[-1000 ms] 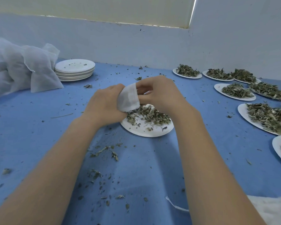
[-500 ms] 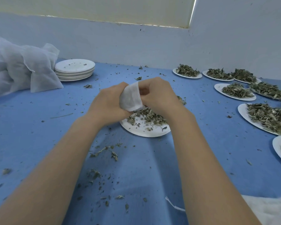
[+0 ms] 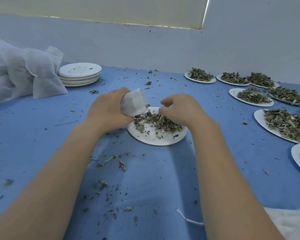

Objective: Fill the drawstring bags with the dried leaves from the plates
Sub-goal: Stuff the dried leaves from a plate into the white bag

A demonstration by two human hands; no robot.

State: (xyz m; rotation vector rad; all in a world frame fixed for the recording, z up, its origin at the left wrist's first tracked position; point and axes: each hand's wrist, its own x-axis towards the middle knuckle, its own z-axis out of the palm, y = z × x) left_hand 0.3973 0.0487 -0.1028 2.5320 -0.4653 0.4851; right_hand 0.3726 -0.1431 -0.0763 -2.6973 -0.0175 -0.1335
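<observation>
My left hand (image 3: 109,110) grips a white drawstring bag (image 3: 133,104) above the plate (image 3: 156,140) of dried leaves (image 3: 156,121); my right hand (image 3: 180,110), fingers curled, pinches something I cannot make out.

Pale grey-white walls (image 3: 163,49), cream blind (image 3: 111,9) above, blue-covered table (image 3: 154,170)

bag (image 3: 133,104): white matt nonwoven cloth | plate (image 3: 152,138): matt paper | table (image 3: 163,179): blue cloth
</observation>
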